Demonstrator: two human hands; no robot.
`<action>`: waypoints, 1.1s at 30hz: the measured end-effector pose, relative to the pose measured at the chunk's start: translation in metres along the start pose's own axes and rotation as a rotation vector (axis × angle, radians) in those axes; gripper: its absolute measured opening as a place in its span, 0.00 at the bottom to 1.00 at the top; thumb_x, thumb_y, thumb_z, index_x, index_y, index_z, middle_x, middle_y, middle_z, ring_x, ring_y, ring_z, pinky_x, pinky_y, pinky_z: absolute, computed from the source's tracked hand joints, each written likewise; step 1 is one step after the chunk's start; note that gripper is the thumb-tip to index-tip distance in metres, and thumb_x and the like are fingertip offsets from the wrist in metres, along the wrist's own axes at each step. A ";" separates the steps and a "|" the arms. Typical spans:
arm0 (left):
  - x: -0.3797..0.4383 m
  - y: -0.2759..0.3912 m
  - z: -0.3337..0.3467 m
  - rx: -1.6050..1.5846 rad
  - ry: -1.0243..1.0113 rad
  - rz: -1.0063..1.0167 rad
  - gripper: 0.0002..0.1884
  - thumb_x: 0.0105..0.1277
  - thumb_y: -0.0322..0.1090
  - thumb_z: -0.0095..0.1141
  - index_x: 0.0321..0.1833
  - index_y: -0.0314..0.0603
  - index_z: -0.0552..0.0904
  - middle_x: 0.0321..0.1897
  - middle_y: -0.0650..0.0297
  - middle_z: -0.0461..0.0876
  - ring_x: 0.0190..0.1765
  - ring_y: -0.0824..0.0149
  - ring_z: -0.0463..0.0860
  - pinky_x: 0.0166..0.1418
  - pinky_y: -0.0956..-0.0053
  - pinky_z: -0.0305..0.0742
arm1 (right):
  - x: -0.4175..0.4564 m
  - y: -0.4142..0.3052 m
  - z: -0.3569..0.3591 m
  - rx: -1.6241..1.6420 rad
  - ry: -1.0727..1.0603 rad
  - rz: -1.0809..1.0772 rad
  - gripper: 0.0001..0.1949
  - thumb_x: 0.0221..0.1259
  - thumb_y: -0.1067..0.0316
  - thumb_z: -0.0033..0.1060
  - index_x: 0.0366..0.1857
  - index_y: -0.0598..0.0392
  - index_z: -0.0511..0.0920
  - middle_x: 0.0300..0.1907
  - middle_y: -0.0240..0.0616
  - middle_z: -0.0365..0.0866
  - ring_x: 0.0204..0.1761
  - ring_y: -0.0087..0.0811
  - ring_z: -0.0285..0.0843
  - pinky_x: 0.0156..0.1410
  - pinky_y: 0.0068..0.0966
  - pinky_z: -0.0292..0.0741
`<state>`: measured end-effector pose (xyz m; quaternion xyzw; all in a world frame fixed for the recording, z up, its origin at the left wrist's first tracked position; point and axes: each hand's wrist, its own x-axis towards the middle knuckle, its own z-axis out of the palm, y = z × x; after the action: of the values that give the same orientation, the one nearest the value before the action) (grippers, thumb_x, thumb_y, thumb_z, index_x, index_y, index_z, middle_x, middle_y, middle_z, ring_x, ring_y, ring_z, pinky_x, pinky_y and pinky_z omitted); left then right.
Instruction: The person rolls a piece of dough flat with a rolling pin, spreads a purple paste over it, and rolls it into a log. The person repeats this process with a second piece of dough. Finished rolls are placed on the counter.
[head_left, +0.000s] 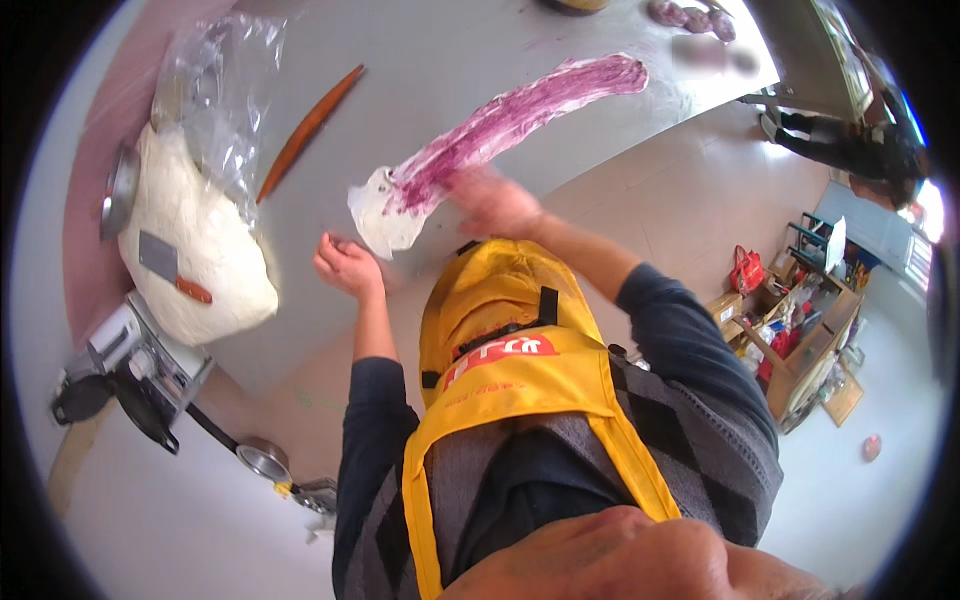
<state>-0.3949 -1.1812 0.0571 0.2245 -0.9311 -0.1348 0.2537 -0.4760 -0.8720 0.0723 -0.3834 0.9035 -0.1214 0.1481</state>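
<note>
A long strip of pale dough (382, 221) lies slantwise on the grey worktable (315, 157). Purple paste (517, 116) coats most of it, leaving the near left end bare and white. My right hand (499, 202), blurred by motion, is at the strip's near edge with its thumb apart; its fingertips overlap the paste. Just left of the bare dough end, my left hand (346, 264) has its fingers curled in, and no object shows in it. A tapered wooden rolling pin (309, 135) rests beyond my left hand.
At left, a large dough mass (199, 247) bears a dough scraper (159, 256), partly under a clear plastic sheet (225, 82). A metal bowl (120, 191) stands behind it. Several purple lumps (697, 19) sit at the far right. A person (847, 142) stands beyond the table.
</note>
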 end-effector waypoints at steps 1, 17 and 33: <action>0.001 -0.001 0.000 0.023 -0.004 0.009 0.18 0.66 0.24 0.53 0.59 0.38 0.81 0.50 0.53 0.81 0.54 0.48 0.82 0.57 0.51 0.78 | -0.014 0.051 -0.012 0.102 0.043 0.182 0.40 0.81 0.37 0.46 0.85 0.56 0.60 0.88 0.46 0.55 0.90 0.45 0.47 0.93 0.50 0.40; 0.001 0.013 0.003 0.039 0.020 -0.019 0.19 0.63 0.24 0.53 0.58 0.38 0.83 0.49 0.53 0.83 0.50 0.49 0.84 0.57 0.51 0.79 | 0.000 0.020 0.022 0.083 0.273 -0.085 0.37 0.73 0.39 0.59 0.77 0.54 0.73 0.83 0.46 0.65 0.86 0.44 0.58 0.91 0.44 0.54; 0.000 0.011 0.000 0.047 -0.029 -0.095 0.17 0.67 0.26 0.54 0.58 0.40 0.83 0.51 0.55 0.83 0.54 0.50 0.84 0.60 0.51 0.77 | -0.030 0.285 -0.092 0.013 0.494 1.019 0.14 0.64 0.58 0.63 0.47 0.52 0.88 0.41 0.50 0.91 0.47 0.59 0.89 0.55 0.49 0.84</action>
<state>-0.3984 -1.1713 0.0614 0.2724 -0.9259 -0.1281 0.2283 -0.6764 -0.6478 0.0676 0.1421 0.9814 -0.1263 -0.0253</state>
